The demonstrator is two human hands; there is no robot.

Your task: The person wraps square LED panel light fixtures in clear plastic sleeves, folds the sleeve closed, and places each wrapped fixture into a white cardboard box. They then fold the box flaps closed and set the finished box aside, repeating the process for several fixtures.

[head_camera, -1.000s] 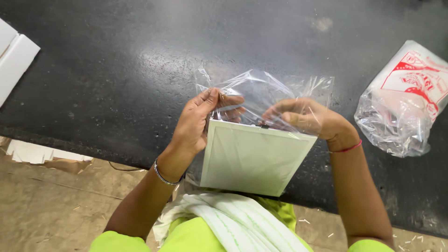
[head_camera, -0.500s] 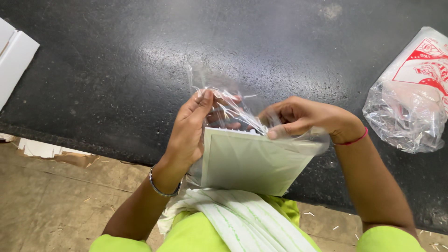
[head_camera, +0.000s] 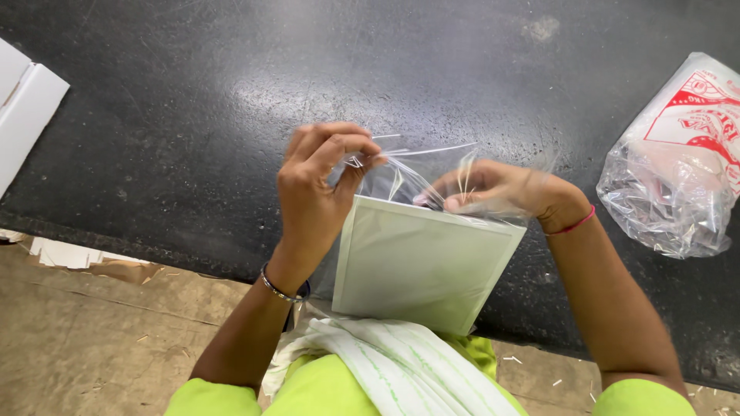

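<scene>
A pale green square card (head_camera: 420, 266) stands inside a clear plastic sleeve (head_camera: 401, 181), held upright over the near edge of the black table (head_camera: 193, 115). My left hand (head_camera: 320, 189) pinches the sleeve's open top at its left corner. My right hand (head_camera: 501, 189) grips the top of the sleeve at the right, partly behind the crinkled plastic. The loose flap of the sleeve is bunched between the two hands.
A clear plastic bag with a red print (head_camera: 682, 166) lies at the table's right. A white flat box (head_camera: 23, 108) lies at the left edge. White striped cloth (head_camera: 393, 366) rests on my lap. Cardboard scraps (head_camera: 77, 254) lie on the floor below.
The sleeve's top flap, spread wide above the card before, is now gathered down between my hands. My left hand has risen and pinches the flap higher up.
</scene>
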